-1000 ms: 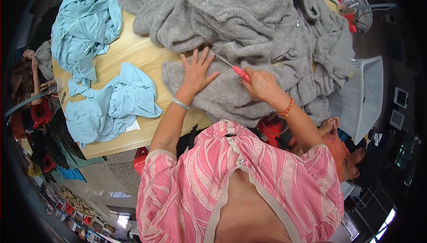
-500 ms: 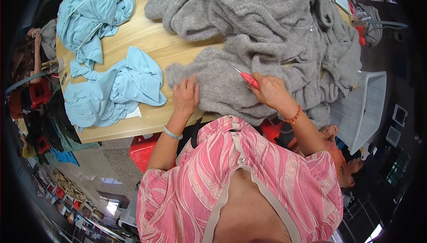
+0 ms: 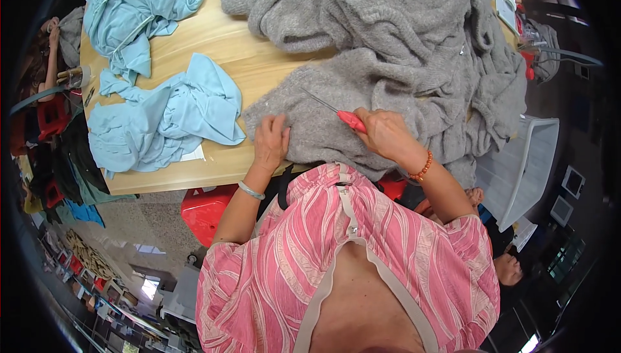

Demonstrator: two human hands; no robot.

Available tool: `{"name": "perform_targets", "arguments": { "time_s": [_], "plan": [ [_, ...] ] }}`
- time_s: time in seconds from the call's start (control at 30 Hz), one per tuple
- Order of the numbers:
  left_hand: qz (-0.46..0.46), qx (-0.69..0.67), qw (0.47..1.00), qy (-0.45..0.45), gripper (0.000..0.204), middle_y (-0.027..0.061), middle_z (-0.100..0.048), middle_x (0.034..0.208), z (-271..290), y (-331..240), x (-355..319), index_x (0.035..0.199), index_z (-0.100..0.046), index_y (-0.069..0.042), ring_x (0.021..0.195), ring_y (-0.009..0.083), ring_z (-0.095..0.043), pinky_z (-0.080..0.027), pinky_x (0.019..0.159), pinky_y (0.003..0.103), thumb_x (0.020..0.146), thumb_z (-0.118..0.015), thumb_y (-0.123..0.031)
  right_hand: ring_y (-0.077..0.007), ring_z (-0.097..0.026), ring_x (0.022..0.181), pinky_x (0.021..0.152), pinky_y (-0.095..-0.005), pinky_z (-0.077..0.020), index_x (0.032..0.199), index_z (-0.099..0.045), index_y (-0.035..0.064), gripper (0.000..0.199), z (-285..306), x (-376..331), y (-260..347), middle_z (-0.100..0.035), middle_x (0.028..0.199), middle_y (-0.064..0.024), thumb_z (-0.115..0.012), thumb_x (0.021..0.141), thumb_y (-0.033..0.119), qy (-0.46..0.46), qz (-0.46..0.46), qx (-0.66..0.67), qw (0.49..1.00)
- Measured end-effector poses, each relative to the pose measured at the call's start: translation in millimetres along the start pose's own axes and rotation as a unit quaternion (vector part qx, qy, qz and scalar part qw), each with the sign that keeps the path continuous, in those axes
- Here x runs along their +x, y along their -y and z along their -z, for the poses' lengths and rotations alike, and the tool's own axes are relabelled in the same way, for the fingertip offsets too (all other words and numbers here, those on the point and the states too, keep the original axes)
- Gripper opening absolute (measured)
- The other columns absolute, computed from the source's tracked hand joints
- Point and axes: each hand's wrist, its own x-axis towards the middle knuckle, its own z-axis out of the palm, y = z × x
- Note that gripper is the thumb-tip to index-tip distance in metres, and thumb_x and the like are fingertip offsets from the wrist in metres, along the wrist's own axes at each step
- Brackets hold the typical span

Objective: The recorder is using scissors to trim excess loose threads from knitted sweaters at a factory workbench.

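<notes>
Right grip point(image 3: 390, 136): closed round the red handle of the tool point(image 3: 351, 121); thin shaft points up-left over the grey knit point(image 3: 330, 120), can't tell if the tip touches. Left grip point(image 3: 272, 143): fingers curled at the knit's lower-left edge; can't tell if it's pinching cloth. Knit lies on the table point(image 3: 200, 36), between and beyond both grips. Blue cloth point(image 3: 207, 104) just left.

Vs 1 s ago: left grip was flat, fingers spread on the knit near the tool tip; now pulled back, apart from it. Vs 0.5 s ago: knit's left edge straighter, less bunched.
</notes>
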Motion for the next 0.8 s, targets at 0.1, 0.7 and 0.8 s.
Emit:
{"name": "perform_targets", "arguments": {
  "time_s": [0.1, 0.7, 0.8],
  "plan": [
    [-0.015, -0.055, 0.976, -0.208, 0.044, 0.0168, -0.049, 0.124, -7.0, -2.1, 4.2, 0.121, -0.054, -0.007, 0.088, 0.0304, -0.054, -0.039, 0.076, 0.038, 0.079, -0.065, -0.018, -0.0349, -0.061, 0.061, 0.056, -0.0430, -0.0479, 0.082, -0.052, 0.0017, 0.022, -3.8, 2.4, 3.4, -0.059, 0.061, -0.0168, -0.063, 0.079, 0.020, 0.005, 0.035, 0.003, 0.999],
    [0.004, 0.068, 0.996, -0.053, 0.050, 0.0081, -0.032, 0.147, -12.1, 5.2, -1.0, 0.131, -0.050, -0.022, 0.135, 0.0449, -0.019, -0.007, 0.105, 0.065, 0.083, -0.061, -0.028, -0.0335, -0.064, 0.063, 0.056, -0.0435, -0.0495, 0.077, -0.059, 0.0030, 0.023, -23.2, 41.3, 39.7, -0.062, 0.063, -0.0173, -0.062, 0.080, 0.026, 0.022, 0.023, -0.022, 0.999],
    [-0.010, 0.079, 0.995, -0.061, 0.051, 0.0081, -0.032, 0.147, -6.8, 3.3, 2.4, 0.131, -0.050, -0.022, 0.134, 0.0446, -0.020, -0.007, 0.104, 0.065, 0.082, -0.062, -0.027, -0.0352, -0.064, 0.063, 0.056, -0.0449, -0.0491, 0.078, -0.059, 0.0028, 0.023, -22.2, 26.0, 42.7, -0.062, 0.064, -0.0179, -0.061, 0.081, 0.025, 0.073, 0.058, -0.008, 0.996]
  ]
}}
